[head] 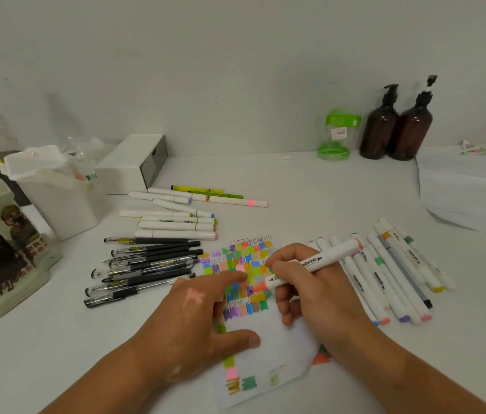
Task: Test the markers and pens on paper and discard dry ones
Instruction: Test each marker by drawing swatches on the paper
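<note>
Your left hand [203, 318] is lying flat, fingers spread, pinning the paper [271, 345] near the front edge of the table [310, 189]. Your right hand [319, 294] is gripping the marker [319, 261], tip on the paper; aim for blank space.

You look forward and down from head height, close over the worktop [310, 186], facing the wall [235, 55] behind it; there is only this one view.
</note>
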